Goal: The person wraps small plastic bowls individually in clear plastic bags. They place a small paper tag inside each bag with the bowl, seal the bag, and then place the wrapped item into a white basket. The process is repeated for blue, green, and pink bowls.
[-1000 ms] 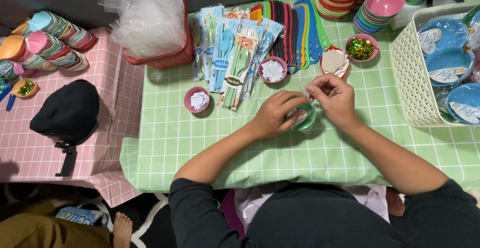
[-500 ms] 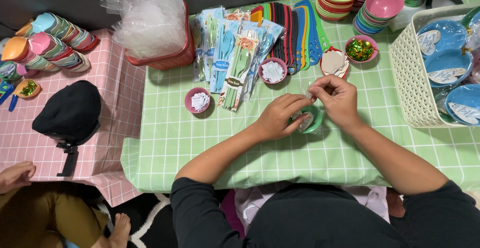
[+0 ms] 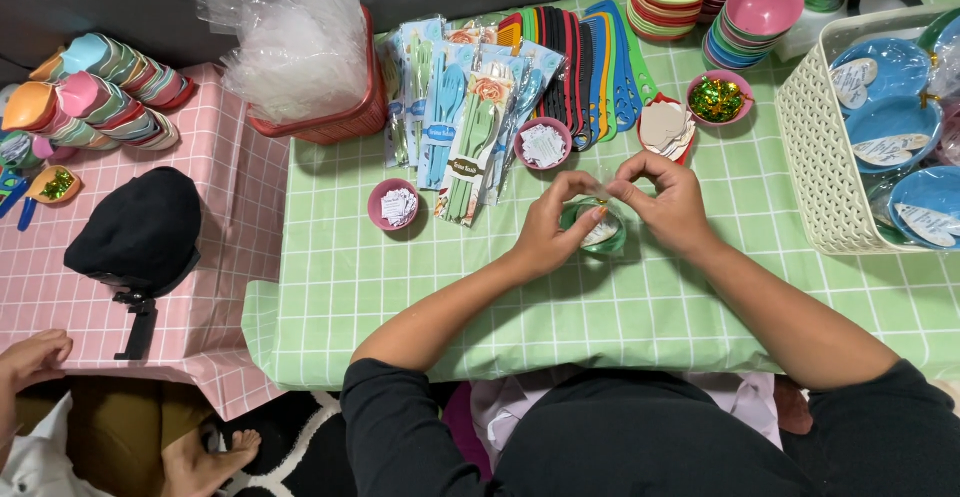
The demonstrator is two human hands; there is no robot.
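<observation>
green round bowl in clear plastic wrap [image 3: 598, 232] sits on the green checked tablecloth [image 3: 420, 287]. left hand [image 3: 548, 229] and right hand [image 3: 668, 202] pinch the wrap's top shut between fingertips.

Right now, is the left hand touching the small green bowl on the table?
Touching. The head view shows the left hand resting its fingers against the rim of the green bowl, with no gap visible between them.
</observation>
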